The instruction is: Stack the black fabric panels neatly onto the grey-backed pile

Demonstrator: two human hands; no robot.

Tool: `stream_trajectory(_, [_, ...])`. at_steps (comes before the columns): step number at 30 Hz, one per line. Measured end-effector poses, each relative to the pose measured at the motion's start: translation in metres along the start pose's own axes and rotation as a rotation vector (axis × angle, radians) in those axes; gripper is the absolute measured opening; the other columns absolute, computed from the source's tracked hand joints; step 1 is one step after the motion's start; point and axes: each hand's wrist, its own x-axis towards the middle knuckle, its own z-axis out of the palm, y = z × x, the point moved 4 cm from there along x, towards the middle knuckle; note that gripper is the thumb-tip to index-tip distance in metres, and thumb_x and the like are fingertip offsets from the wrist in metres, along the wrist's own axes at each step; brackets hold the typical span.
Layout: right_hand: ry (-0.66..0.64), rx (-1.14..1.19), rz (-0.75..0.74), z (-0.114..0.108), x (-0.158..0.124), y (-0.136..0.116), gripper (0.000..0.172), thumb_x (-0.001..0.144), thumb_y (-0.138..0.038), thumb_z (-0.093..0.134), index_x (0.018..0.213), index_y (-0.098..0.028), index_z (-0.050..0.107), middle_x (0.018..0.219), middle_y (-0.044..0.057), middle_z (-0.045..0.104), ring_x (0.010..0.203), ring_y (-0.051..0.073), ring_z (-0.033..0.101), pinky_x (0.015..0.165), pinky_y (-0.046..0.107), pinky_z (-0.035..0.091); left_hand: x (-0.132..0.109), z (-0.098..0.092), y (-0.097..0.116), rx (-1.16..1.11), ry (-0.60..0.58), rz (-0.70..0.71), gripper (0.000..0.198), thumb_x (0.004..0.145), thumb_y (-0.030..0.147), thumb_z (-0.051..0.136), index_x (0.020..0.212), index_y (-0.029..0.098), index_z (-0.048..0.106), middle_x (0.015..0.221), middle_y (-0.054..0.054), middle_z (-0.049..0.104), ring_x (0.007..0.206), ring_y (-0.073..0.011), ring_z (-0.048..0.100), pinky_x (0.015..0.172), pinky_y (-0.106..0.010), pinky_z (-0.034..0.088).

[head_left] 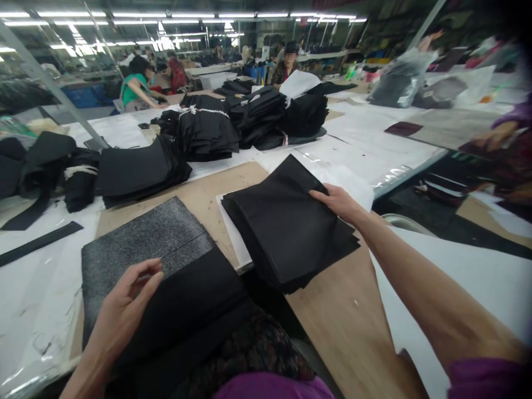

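On the white-covered bench [35,310] lies a flat speckled-grey and black fabric panel [137,235], the left hand [131,296] over it, loosely curled, unclenched; rightward, the right hand [338,202] grasps a stack of square black fabric sheets [282,227].

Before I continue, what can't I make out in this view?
In the head view:
Right hand's fingertips, bar the thumb: hidden beneath the black sheet.
Left forearm: cut off by the bottom edge.
Person at right: cut off by the right edge.
Bag's contents: blurred by plastic.
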Motion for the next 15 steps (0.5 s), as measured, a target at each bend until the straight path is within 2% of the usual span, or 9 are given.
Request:
stream_trajectory(2, [-0.015, -0.148, -0.016, -0.002, 0.011, 0.030, 0.044, 0.082, -0.061, 0.065, 0.094, -0.018, 0.065, 0.083, 0.006, 0.071, 0.072, 0.022, 0.064, 0.063, 0.034, 0.053, 0.005, 0.018, -0.002, -0.041, -0.072, 0.023, 0.049, 0.088, 0.058, 0.061, 0.124, 0.025, 0.062, 0.121, -0.005, 0.069, 0.112, -0.0249, 0.067, 0.106, -0.045, 0.050])
stream_trajectory(5, [-0.038, -0.338, -0.108, 0.006, 0.022, 0.051, 0.041, 0.086, -0.061, 0.059, 0.089, -0.020, 0.063, 0.082, 0.006, 0.070, 0.074, 0.023, 0.063, 0.066, 0.035, 0.051, 0.011, 0.034, -0.006, -0.046, -0.129, 0.047, 0.043, 0.092, 0.053, 0.059, 0.124, 0.025, 0.062, 0.121, -0.005, 0.067, 0.109, -0.0223, 0.067, 0.103, -0.041, 0.051])
stream_trajectory(9, [0.000, -0.511, -0.231, 0.018, 0.036, 0.052, 0.038, 0.090, -0.059, 0.054, 0.092, -0.022, 0.061, 0.080, 0.005, 0.066, 0.072, 0.023, 0.061, 0.069, 0.036, 0.047, 0.013, 0.043, -0.003, 0.004, -0.141, 0.093, 0.037, 0.094, 0.049, 0.057, 0.122, 0.026, 0.062, 0.119, -0.004, 0.066, 0.107, -0.0203, 0.065, 0.097, -0.038, 0.052])
stream_trajectory(15, [-0.073, -0.628, -0.290, 0.034, 0.059, 0.042, 0.040, 0.093, -0.056, 0.053, 0.109, -0.021, 0.063, 0.086, 0.007, 0.068, 0.078, 0.024, 0.064, 0.074, 0.036, 0.049, 0.013, 0.054, 0.001, 0.087, -0.160, 0.141, 0.035, 0.095, 0.048, 0.054, 0.120, 0.025, 0.063, 0.120, -0.005, 0.065, 0.108, -0.0209, 0.063, 0.095, -0.037, 0.052])
